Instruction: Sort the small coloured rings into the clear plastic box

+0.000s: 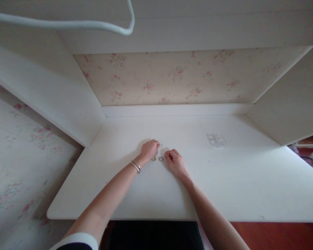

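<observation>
Taking the white desk [224,187] as the landmark, the floral-papered wall [21,163] runs along its left side, and a white cable [67,24] loops across the top of the view above it. The left forearm reaches in over the desk's near edge from the lower left, with a white cuff [78,239] at the elbow end and silver bangles [136,166] at the wrist. The left hand [149,149] rests near the desk's centre, fingers curled down, and its fingertips pinch a small silver ring [160,145] that sits at the surface; whether the ring is lifted off the wood cannot be told. Just nearer the front edge, between the two hands, lie two more small rings side by side: a gold-coloured ring [153,159] on the left and a silver ring on the desk [161,159] just to its right, the pair almost touching. The right hand [174,160] lies just right of them, palm down with fingers bent loosely, its fingertips close beside that silver ring and holding nothing visible. Farther right, well apart from the hands, a small clear plastic bag [217,140] lies flat on the desk. The floral back panel [172,80] stands behind the desk's far edge.
</observation>
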A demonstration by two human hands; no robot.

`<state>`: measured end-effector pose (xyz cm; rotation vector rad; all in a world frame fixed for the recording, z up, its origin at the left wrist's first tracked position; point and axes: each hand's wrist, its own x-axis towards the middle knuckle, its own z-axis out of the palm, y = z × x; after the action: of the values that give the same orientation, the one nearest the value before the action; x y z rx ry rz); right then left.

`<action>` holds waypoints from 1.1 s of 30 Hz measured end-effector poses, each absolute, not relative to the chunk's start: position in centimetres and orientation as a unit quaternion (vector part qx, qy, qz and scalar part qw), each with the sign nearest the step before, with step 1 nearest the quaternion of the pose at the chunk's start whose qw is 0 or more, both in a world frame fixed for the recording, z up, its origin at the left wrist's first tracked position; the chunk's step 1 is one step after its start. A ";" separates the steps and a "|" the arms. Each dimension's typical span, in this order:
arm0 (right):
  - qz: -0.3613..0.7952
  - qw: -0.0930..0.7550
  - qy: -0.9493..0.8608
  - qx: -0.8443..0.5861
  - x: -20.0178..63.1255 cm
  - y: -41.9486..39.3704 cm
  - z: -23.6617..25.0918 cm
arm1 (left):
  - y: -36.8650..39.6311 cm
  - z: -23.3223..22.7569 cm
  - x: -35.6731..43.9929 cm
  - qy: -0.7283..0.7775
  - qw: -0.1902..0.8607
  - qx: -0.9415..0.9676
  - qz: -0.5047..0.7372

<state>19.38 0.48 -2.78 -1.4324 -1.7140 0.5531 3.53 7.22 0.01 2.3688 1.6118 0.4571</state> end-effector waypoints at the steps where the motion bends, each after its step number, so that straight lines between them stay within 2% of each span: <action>1: 0.221 0.406 -0.679 -0.570 19.4 0.5 -2.8 | 7.3 0.1 3.5 0.551 0.121 0.811 0.157; 13: 0.222 0.397 -0.680 -0.576 19.5 0.5 -3.0 | 4.4 2.4 -2.8 0.572 0.123 0.759 0.286; 22: 0.221 0.384 -0.688 -0.574 19.4 0.3 -2.8 | -1.6 -0.3 -6.4 0.577 0.131 0.751 0.294; 33: 0.212 0.378 -0.693 -0.576 19.0 -0.6 -3.0 | -2.4 -1.2 -6.7 0.574 0.098 0.768 0.266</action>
<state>18.97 -0.60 -2.99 -1.4723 -1.7715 0.5409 -6.65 -2.42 -1.19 2.2723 1.7000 0.7877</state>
